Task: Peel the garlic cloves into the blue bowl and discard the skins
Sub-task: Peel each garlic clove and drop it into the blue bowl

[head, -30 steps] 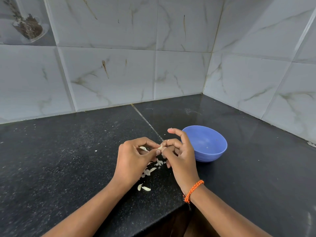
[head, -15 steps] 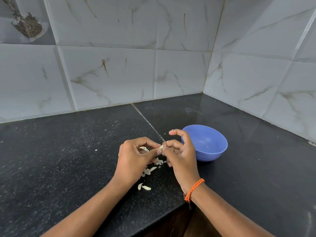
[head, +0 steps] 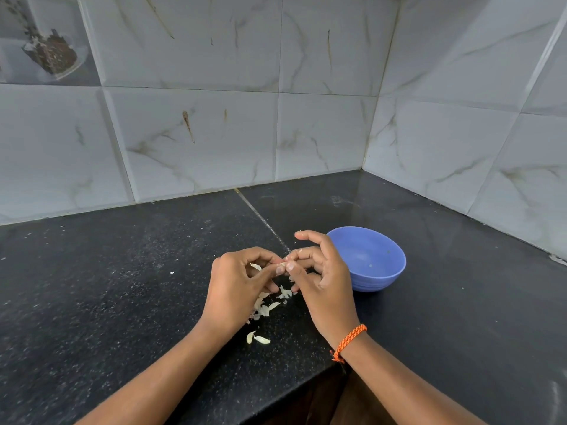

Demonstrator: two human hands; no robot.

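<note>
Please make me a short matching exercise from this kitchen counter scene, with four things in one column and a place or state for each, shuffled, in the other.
Things:
1. blue bowl
2. garlic skins
3. orange wristband
4. garlic clove

Places or states:
A. pinched between the fingertips of the left hand and the right hand
B. scattered on the black counter beneath the hands
C. standing on the counter just right of the right hand
D. worn on the right wrist

Pairs: 1-C, 2-B, 3-D, 4-A
</note>
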